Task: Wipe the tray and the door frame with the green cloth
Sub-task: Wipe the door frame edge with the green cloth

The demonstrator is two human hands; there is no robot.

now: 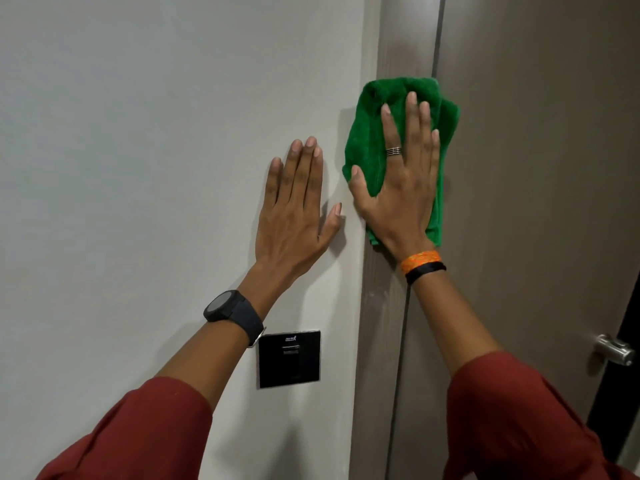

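Head view: the right hand [403, 188] lies flat, fingers spread, pressing the cloth [372, 140] against the door frame [381, 299], between the wall [138, 150] and the door [536, 168]. The cloth's right edge overlaps the door. The left hand [294, 216] rests open and empty on the wall, just beside the frame, above a black switch plate [289, 359]. No tray shows.

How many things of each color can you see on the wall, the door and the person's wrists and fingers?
Green: 1, the green cloth
Black: 3, watch, wall panel, wristband
Orange: 1, wristband
Silver: 2, ring, door handle
Total: 7
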